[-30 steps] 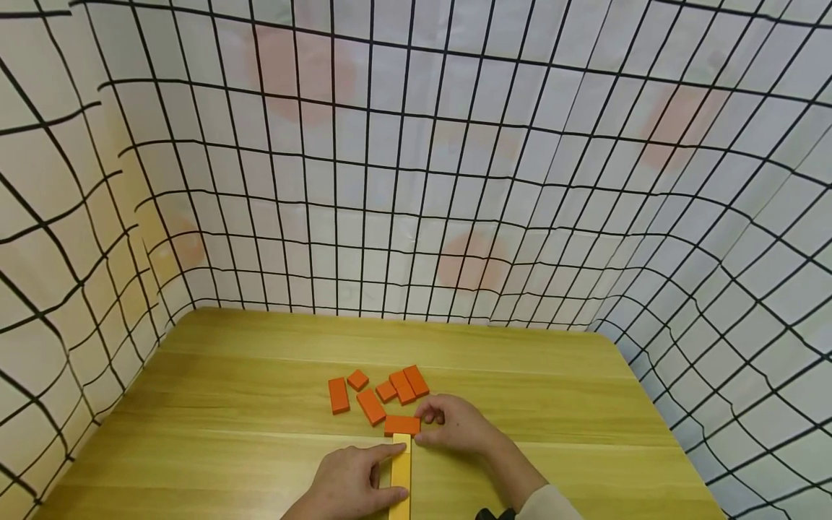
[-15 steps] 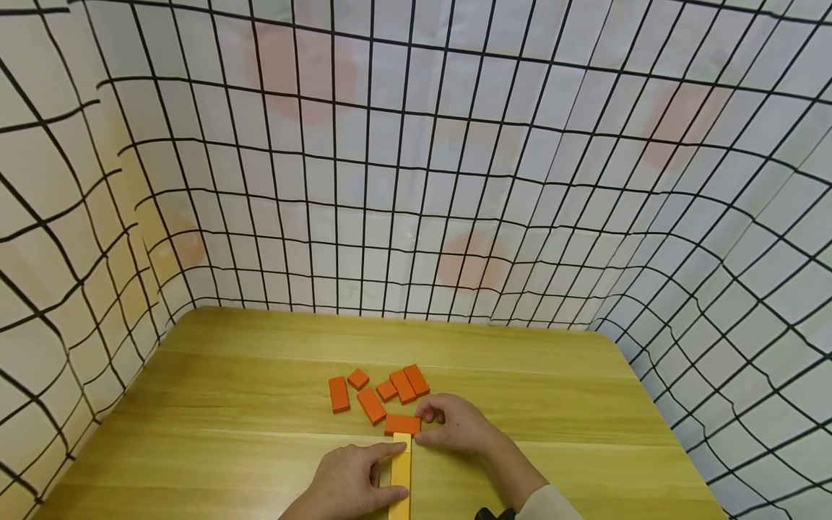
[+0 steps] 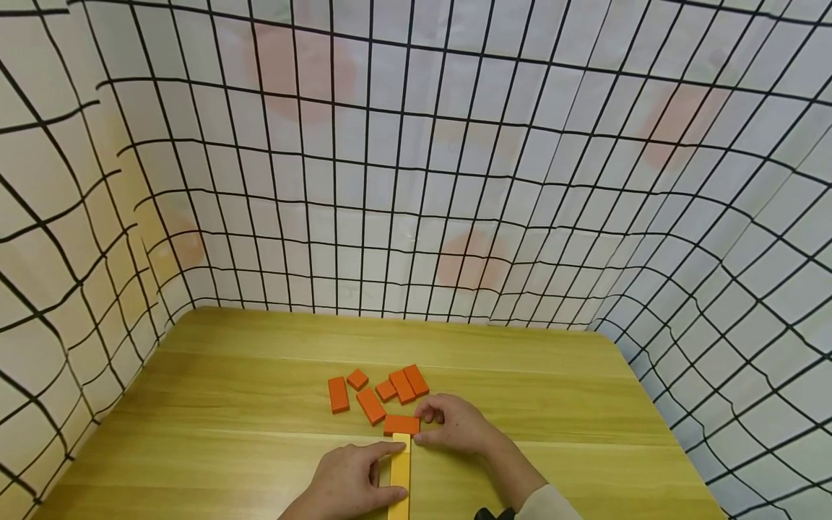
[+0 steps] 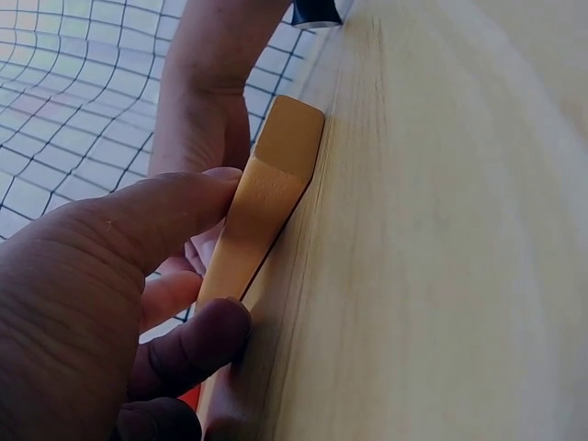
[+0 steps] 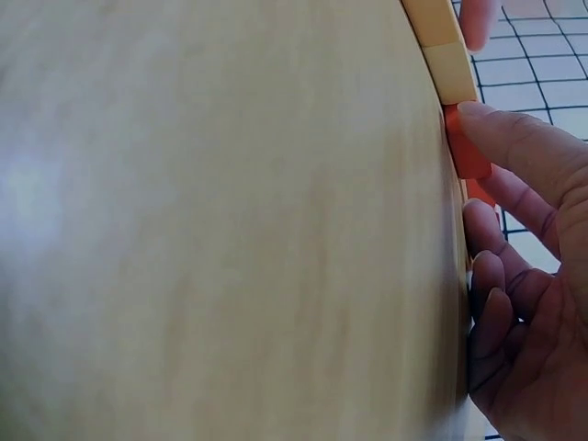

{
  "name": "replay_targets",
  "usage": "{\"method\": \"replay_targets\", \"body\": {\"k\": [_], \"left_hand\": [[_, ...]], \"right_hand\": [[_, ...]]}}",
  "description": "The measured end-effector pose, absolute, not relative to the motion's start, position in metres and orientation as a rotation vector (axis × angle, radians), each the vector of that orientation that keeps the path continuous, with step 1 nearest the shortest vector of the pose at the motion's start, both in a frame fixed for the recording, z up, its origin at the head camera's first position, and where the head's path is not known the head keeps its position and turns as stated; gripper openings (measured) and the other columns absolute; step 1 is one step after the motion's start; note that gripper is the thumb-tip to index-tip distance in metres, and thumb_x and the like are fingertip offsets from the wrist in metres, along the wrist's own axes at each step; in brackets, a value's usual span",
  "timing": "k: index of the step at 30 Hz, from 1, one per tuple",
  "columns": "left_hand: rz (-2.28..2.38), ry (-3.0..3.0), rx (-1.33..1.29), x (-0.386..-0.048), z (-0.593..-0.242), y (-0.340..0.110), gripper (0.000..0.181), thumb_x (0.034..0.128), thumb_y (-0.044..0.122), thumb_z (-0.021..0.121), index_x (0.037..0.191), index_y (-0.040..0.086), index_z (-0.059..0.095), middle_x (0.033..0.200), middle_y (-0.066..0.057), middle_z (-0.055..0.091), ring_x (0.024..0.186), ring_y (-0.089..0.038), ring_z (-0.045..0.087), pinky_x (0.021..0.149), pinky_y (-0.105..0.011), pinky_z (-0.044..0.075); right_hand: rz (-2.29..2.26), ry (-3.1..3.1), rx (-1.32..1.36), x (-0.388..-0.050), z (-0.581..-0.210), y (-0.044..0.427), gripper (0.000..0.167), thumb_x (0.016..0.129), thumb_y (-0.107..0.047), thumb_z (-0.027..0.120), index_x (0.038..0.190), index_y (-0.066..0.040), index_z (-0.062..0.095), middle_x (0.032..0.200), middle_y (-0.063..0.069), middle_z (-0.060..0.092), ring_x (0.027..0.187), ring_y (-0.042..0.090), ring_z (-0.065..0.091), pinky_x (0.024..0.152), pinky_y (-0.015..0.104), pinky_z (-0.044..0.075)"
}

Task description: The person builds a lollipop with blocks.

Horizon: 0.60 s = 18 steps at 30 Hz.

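Observation:
Yellow blocks form a narrow strip running up from the bottom edge of the head view. Across its far end lies an orange block. My left hand holds the strip from the left, index fingertip near the far end and thumb tip closer to me, other fingers curled. On the right, my right hand grips the orange block's right end, thumb on the near side and fingers around the far side.
Several loose orange blocks lie on the wooden table beyond the strip, two of them side by side. Black wire mesh with pale sheeting behind stands around the table's back and sides. A dark object sits by my right sleeve.

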<state>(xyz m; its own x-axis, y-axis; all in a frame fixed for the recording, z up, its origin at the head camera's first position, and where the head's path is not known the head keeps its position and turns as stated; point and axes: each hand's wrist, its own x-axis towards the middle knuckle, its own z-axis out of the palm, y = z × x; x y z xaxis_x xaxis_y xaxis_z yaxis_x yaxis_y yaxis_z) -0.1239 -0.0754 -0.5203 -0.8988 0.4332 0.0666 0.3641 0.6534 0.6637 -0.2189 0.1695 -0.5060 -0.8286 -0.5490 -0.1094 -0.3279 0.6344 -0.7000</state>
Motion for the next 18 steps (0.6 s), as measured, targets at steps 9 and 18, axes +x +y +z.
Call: {"method": "replay_targets", "body": {"k": [9,18], "left_hand": [[1.104,2.751,0.656,-0.1236,-0.5194,-0.0747,0.058,0.0826,0.059,0.076,0.132,0.030,0.068,0.057,0.025,0.050,0.050,0.006,0.044,0.052,-0.020,0.035],[1.068,2.733,0.600,-0.1253,-0.5165,-0.0737,0.076,0.0804,0.061,0.077,0.145,0.026,0.058,0.056,0.023,0.050,0.049,0.002,0.044,0.050,-0.022,0.034]], "right_hand": [[-0.996,2.551,-0.696,-0.2177,-0.5068,0.1700,0.026,0.082,-0.035,0.086,0.099,-0.028,0.068,0.094,-0.006,0.061,0.084,0.012,0.053,0.074,0.027,0.043],[-0.990,2.551,-0.671,-0.2173,-0.5053,0.1691,0.026,0.082,-0.036,0.086,0.100,-0.030,0.068,0.093,-0.007,0.061,0.083,0.012,0.052,0.074,0.028,0.043]]}}
